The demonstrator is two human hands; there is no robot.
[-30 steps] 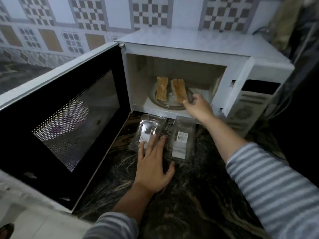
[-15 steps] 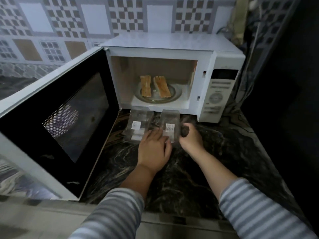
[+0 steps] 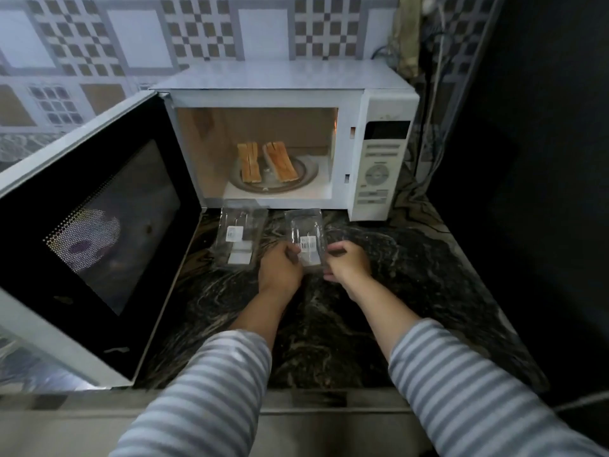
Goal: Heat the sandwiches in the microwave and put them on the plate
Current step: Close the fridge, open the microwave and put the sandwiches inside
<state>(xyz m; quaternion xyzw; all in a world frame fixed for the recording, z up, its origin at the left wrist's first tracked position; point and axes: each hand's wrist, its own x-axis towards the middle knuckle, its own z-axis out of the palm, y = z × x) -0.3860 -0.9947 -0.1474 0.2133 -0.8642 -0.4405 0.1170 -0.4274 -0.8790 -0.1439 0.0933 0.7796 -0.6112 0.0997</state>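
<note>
Two toasted sandwiches, the left sandwich point(image 3: 249, 161) and the right sandwich point(image 3: 280, 160), lie side by side on the glass turntable point(image 3: 308, 174) inside the open white microwave point(image 3: 283, 84). Its door point(image 3: 95, 225) swings out to the left. On the counter in front lie two clear plastic sandwich boxes: the left box point(image 3: 242, 237) lies free. The right box point(image 3: 304, 234) is held at its near end between my left hand point(image 3: 280, 270) and my right hand point(image 3: 346, 263), fingers curled on its sides.
The dark marbled counter point(image 3: 412, 275) extends right of my hands to a black wall. Cables point(image 3: 435, 94) hang behind the microwave at the right. The open door blocks the counter's left side. A patterned tile wall stands behind.
My right hand drew back from the sandwich in the microwave and came down to the right box. My left hand shifted right from between the boxes and curled onto that box.
</note>
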